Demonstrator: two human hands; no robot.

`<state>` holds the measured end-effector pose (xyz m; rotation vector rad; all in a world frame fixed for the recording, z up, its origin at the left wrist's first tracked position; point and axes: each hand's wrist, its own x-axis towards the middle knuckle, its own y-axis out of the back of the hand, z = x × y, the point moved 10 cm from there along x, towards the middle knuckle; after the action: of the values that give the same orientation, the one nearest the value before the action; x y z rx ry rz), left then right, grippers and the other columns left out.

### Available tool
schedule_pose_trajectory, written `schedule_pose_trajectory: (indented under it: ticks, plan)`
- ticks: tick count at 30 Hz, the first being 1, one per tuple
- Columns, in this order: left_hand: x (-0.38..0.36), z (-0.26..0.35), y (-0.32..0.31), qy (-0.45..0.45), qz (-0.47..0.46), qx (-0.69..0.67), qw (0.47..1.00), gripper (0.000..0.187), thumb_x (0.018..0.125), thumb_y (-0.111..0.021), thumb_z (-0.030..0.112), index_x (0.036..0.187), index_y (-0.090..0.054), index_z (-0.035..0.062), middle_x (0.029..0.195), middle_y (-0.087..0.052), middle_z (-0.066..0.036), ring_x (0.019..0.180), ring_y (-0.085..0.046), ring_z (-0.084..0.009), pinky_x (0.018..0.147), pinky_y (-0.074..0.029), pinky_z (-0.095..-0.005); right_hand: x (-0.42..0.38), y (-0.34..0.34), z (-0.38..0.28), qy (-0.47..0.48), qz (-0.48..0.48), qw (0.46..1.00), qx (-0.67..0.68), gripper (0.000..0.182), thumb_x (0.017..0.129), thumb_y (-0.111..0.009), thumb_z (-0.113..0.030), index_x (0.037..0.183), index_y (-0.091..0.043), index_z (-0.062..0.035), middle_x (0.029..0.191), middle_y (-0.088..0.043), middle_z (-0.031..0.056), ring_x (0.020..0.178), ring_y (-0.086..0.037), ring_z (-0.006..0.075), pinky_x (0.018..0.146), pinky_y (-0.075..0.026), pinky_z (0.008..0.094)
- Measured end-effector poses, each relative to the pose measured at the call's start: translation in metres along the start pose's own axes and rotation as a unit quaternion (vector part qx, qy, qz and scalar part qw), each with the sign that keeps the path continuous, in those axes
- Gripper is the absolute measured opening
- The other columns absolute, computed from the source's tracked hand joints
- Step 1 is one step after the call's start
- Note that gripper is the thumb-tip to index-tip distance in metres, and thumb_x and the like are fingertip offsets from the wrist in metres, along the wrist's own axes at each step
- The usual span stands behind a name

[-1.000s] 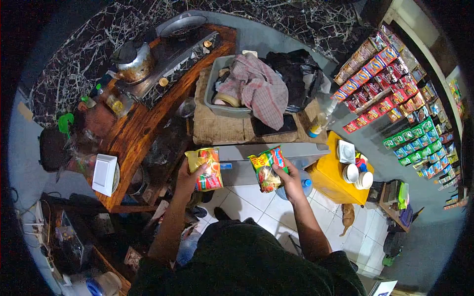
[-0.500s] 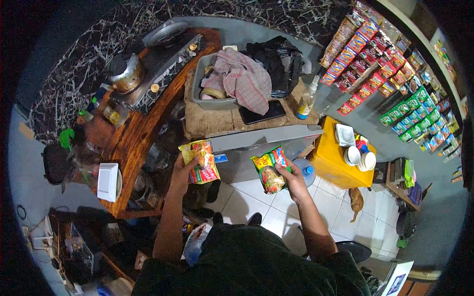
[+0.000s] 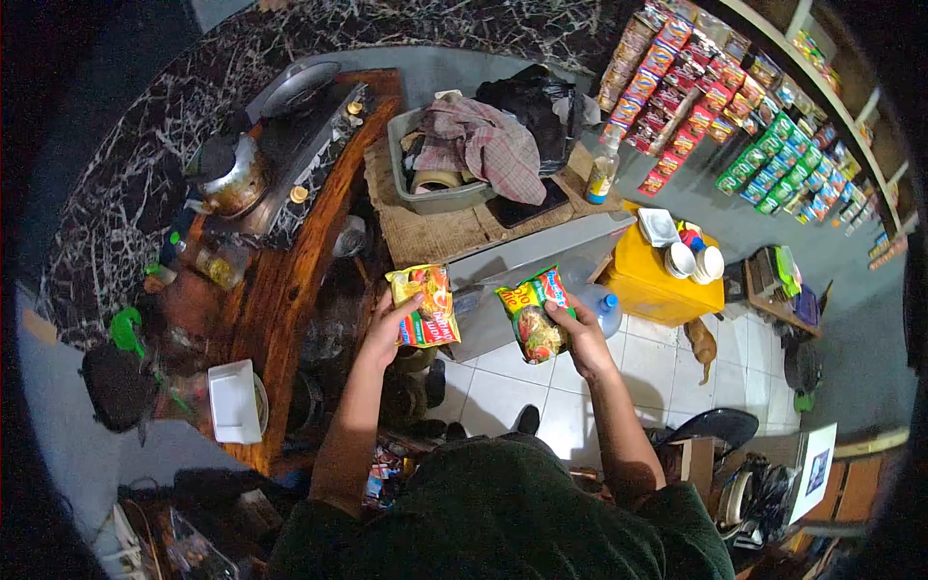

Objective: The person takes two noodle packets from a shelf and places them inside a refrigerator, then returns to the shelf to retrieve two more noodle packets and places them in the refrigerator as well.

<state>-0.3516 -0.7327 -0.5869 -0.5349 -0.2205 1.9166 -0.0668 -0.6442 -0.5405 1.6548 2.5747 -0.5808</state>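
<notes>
In my left hand (image 3: 389, 332) is a yellow and red instant noodle packet (image 3: 432, 302), pinched at its left edge with the thumb on top. My right hand (image 3: 585, 340) grips a second instant noodle packet (image 3: 535, 327), green, yellow and red, by its right side. Both packets are held apart in front of my body with their printed faces up. Behind them stands a grey cabinet (image 3: 541, 246) with cardboard on top. A grey tub (image 3: 454, 201) on the cardboard holds a checked cloth (image 3: 488, 145).
A wooden counter (image 3: 314, 261) at left bears a stove, a kettle (image 3: 235, 179) and a white container (image 3: 234, 406). At right are a yellow box (image 3: 652, 280) with bowls, a water jug (image 3: 606, 307), a cat (image 3: 701, 348) and hanging sachets (image 3: 696, 106). A phone (image 3: 532, 205) lies beside the tub.
My view has shifted and turned slightly. The left packet is now nearer the right one and turned a little. Both hands keep their hold.
</notes>
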Motion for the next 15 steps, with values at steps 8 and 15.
schedule_pose_trajectory:
  ticks: [8, 15]
  plan:
    - [0.019, -0.006, -0.007, 0.029, -0.104, 0.026, 0.994, 0.049, 0.090, -0.065, 0.018, 0.133, -0.046, 0.0064, 0.125, -0.058, -0.006, 0.112, -0.059, -0.0181, 0.093, -0.049, -0.0335, -0.041, 0.005, 0.015, 0.007, 0.068, 0.997, 0.019, 0.044, 0.089, -0.068, -0.025, 0.123, -0.056, 0.0006, 0.108, -0.064, 0.0064, 0.097, -0.061, 0.0132, 0.087, -0.046, 0.0265]
    - [0.015, -0.020, -0.005, 0.007, -0.071, 0.017, 0.997, 0.044, 0.090, -0.064, 0.016, 0.131, -0.048, 0.0062, 0.122, -0.059, -0.006, 0.111, -0.058, -0.0180, 0.093, -0.048, -0.0339, -0.069, 0.015, 0.024, 0.009, 0.109, 0.994, 0.021, 0.050, 0.090, -0.066, -0.023, 0.130, -0.051, 0.0021, 0.112, -0.063, 0.0083, 0.099, -0.061, 0.0149, 0.089, -0.048, 0.0290]
